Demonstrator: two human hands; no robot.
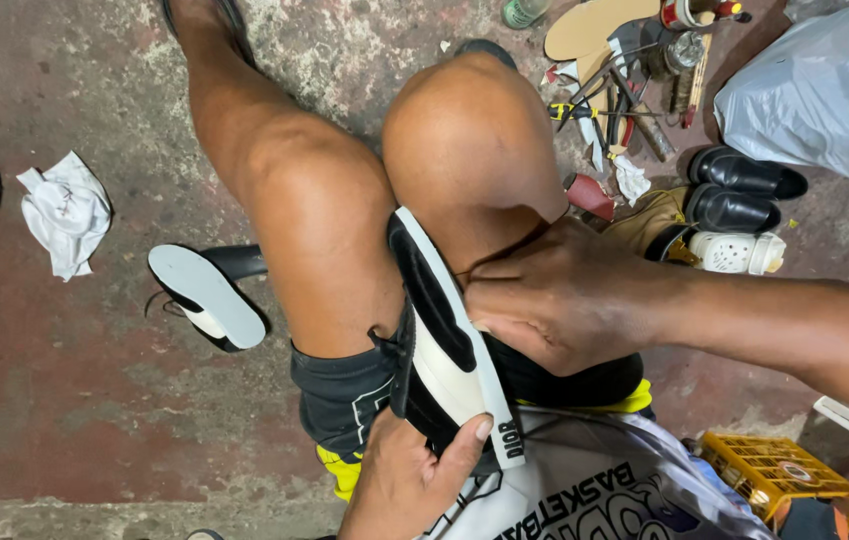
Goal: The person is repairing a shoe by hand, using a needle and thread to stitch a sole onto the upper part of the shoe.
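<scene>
The shoe (444,330) stands sole-up, wedged between the knees. The left hand (409,475) grips its heel from below, thumb across the sole; the right hand (554,300) clasps its side, forearm reaching in from the right.

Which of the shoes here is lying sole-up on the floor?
The black shoe with the pale sole, alone on the floor left of the knees. The two glossy black shoes at right rest upright, and the black-and-white shoe is held between both hands.

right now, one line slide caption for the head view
Both hands, left and right, grip a black-and-white shoe wedged between the knees.
</scene>
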